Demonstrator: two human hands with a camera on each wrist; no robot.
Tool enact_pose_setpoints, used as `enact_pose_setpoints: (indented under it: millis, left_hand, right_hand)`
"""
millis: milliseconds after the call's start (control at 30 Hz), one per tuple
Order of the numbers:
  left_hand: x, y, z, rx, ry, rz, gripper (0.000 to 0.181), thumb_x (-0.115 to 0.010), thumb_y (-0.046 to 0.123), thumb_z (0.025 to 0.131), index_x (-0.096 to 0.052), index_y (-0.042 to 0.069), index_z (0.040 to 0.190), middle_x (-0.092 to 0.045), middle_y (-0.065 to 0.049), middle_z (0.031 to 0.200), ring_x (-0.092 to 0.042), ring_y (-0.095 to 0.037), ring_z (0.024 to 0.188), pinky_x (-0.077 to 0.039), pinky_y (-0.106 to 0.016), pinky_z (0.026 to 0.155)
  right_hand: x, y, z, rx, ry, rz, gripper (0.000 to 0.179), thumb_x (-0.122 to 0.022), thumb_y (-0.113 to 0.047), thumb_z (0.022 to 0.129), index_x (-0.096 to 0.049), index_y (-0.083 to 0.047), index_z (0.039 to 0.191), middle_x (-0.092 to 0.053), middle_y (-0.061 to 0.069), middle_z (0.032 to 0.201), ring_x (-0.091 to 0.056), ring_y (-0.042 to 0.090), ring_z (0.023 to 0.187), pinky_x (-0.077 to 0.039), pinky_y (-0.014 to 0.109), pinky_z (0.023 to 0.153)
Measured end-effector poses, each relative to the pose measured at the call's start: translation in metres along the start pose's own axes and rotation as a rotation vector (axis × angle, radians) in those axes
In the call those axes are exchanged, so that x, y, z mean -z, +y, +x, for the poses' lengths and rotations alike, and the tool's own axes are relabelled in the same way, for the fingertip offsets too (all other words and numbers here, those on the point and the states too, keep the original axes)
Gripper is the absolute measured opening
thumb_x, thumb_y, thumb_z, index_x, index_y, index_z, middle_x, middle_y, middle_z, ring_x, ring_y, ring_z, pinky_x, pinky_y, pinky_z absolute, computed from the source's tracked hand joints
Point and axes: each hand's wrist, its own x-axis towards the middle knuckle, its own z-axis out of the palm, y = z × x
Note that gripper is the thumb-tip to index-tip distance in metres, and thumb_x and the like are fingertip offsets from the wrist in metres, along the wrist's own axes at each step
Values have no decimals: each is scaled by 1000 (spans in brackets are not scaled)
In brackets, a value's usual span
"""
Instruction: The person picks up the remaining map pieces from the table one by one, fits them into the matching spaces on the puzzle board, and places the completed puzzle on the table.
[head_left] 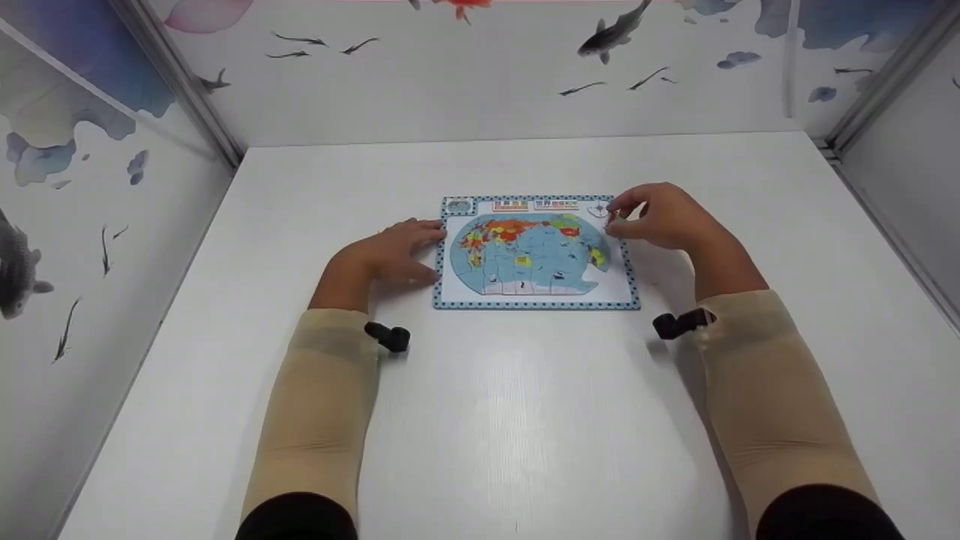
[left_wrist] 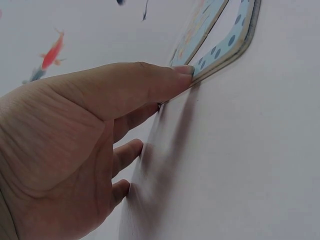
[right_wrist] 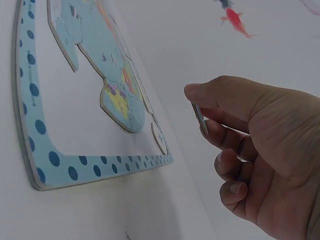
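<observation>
A world-map jigsaw puzzle (head_left: 525,255) lies on the table in a blue dotted frame, with a white gap at the lower right of its oval map. My left hand (head_left: 397,251) rests at the frame's left edge, its thumb (left_wrist: 175,82) touching the rim and its other fingers spread on the table. Over the frame's upper right corner, my right hand (head_left: 660,217) pinches a small puzzle piece (right_wrist: 199,117) between thumb and forefinger. That piece is held edge-on in the right wrist view, so its printed face is hidden. Its remaining fingers curl loosely.
The white table (head_left: 510,397) meets a back wall (head_left: 480,90) painted with fish, and panels rise at both sides. Black wrist mounts (head_left: 388,337) stick out from the sleeves beside each forearm, low over the table.
</observation>
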Motion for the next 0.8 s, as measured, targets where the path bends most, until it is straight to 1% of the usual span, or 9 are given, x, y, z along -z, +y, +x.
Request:
enact_pose_setpoints:
  millis: [100,233,333,467,600,800]
  left_hand:
    - [0,0,1,2,-3,2,86,-79,43,93,-35,44,166,-15,17,181,0,-23,172,-11,-64,137]
    - [0,1,0,11,-9,-1,87,-80,44,92,-34,44,167,-14,16,181,1,-23,172,-10,-63,137]
    - [0,2,0,14,-12,-7,88,-80,44,92,-33,44,167,-13,15,182,2,-24,172,-9,-63,137]
    - [0,2,-1,10,-13,-7,88,-79,44,93,-32,44,167,-12,16,182,3,-24,172,-8,-63,137]
    - [1,1,-2,4,-14,-5,89,-79,45,93,-32,44,168,-12,16,181,3,-23,172,-8,-63,137]
    - [1,-1,-1,-25,-15,22,87,-77,45,94,-32,41,168,-14,17,181,2,-23,172,-9,-62,137]
  right_hand:
    - [-4,-6,-5,24,-29,-11,41,-82,-38,93,-76,-23,131,-66,6,129,-53,30,117,-54,37,86]
    - [-8,-12,-12,45,-76,-30,38,-83,-36,93,-77,-24,128,-67,5,128,-53,29,117,-53,38,85]
    - [-12,-14,-16,68,-106,-42,35,-83,-34,92,-78,-23,125,-68,5,125,-54,29,113,-51,38,84]
    - [-18,-17,-18,95,-123,-55,33,-84,-34,92,-79,-23,122,-69,5,119,-56,28,110,-49,39,84]
    - [-23,-18,-17,96,-141,-63,31,-85,-34,91,-80,-25,120,-68,4,116,-56,27,109,-48,39,86]
    - [-30,-16,-15,50,-164,-68,30,-87,-36,89,-80,-28,117,-66,4,113,-56,26,108,-48,38,85]
